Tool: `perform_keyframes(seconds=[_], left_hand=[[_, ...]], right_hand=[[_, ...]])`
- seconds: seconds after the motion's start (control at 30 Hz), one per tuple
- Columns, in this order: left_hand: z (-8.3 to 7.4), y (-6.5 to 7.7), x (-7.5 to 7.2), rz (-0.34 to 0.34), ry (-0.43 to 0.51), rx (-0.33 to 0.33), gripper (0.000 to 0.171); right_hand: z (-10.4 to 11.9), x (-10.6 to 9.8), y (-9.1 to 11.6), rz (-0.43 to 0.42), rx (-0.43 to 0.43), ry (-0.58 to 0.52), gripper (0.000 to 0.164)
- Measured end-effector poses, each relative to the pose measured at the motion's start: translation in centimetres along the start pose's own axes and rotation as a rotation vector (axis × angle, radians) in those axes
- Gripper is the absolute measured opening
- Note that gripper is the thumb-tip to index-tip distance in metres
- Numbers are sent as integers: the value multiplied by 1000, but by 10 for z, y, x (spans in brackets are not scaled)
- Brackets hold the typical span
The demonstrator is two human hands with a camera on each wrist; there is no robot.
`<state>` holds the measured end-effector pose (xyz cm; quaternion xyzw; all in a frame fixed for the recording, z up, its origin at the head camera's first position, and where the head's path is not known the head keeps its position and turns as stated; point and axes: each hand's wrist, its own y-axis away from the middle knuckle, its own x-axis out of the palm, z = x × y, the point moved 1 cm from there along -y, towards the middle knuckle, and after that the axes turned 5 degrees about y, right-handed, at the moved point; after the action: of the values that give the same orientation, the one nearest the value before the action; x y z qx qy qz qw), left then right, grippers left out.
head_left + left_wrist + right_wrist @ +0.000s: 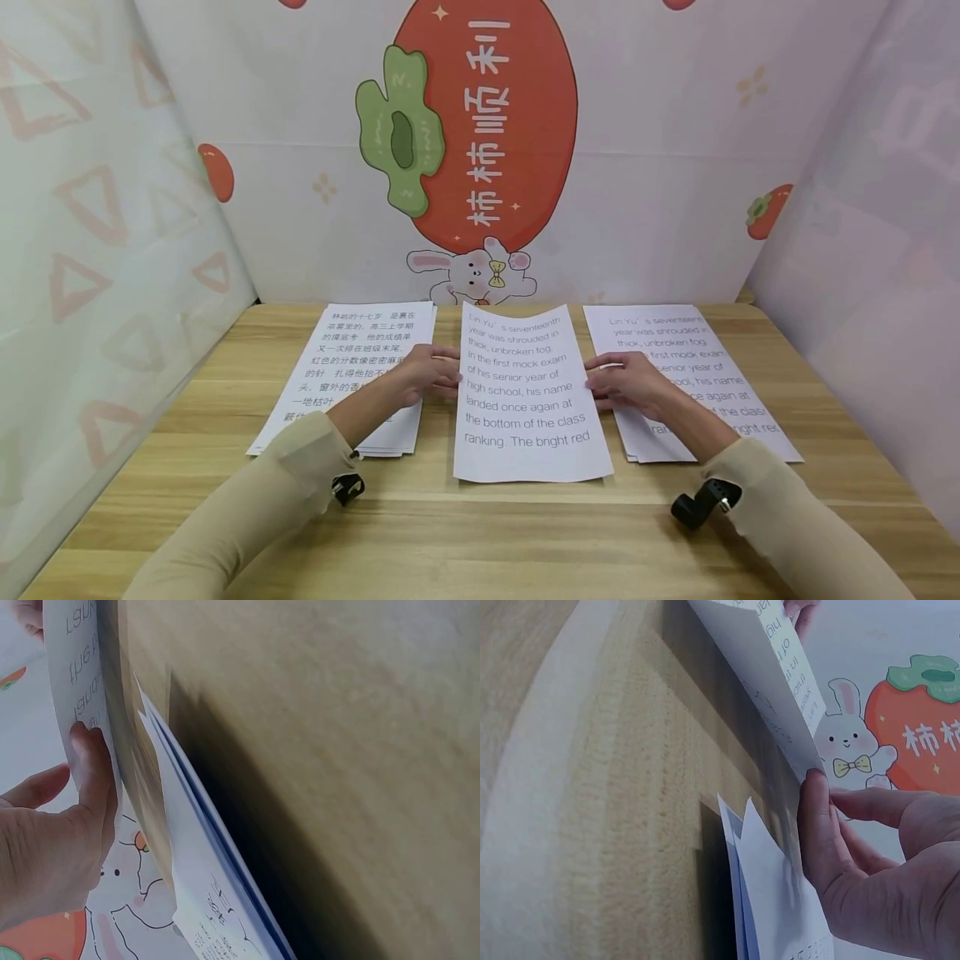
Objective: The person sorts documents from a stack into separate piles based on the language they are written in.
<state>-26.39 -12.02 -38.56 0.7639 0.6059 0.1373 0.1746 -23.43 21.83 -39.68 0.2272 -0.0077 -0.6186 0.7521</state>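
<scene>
Between both hands, a white sheet of paper (521, 400) printed with large English text stands raised over the table, slightly bowed. My left hand (423, 372) holds its left edge; in the left wrist view, the fingertips (86, 739) lie against the printed sheet. On the other side my right hand (628, 383) pinches the right edge between thumb and finger, as the right wrist view shows along the sheet's side (780, 682). Under the left forearm lies a paper stack (360, 350) with Chinese text. A second stack (720, 387), in English, lies partly covered by the right hand and forearm.
The wooden table (495, 542) ends at the back against a white cloth (660, 208) printed with a persimmon and a rabbit. Pale cloth walls (97, 292) close in both sides. Each wrist carries a small black camera (701, 504).
</scene>
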Motion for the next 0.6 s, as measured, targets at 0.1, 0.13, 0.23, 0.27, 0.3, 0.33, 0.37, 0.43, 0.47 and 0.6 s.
perform_keyframes(seconds=[0.1, 0.13, 0.23, 0.27, 0.3, 0.33, 0.37, 0.43, 0.47, 0.6], left_hand=[[0, -2, 1, -7, -6, -3, 55], [0, -3, 2, -6, -6, 0, 55], [-1, -4, 5, 10, 6, 15, 55], [-1, -5, 6, 14, 12, 21, 55], [-2, -5, 7, 20, 20, 28, 55], [-3, -5, 8, 26, 25, 35, 55], [-3, -5, 10, 30, 33, 40, 55], [-6, -6, 14, 36, 46, 51, 55], [-7, -6, 16, 38, 50, 55, 55], [-13, -6, 28, 45, 56, 72, 57]], right_hand=[[1, -1, 1, 3, -4, 9, 47], [2, -2, 1, 4, -5, 10, 48], [3, -6, 2, 9, -17, 16, 50], [4, -8, 3, 9, -22, 20, 51], [5, -10, 4, 11, -27, 19, 51], [5, -12, 4, 15, -34, 19, 51], [6, -14, 5, 17, -39, 18, 51], [7, -19, 6, 19, -47, 12, 51], [7, -21, 7, 23, -53, 15, 52], [8, -33, 9, 29, -67, 24, 53]])
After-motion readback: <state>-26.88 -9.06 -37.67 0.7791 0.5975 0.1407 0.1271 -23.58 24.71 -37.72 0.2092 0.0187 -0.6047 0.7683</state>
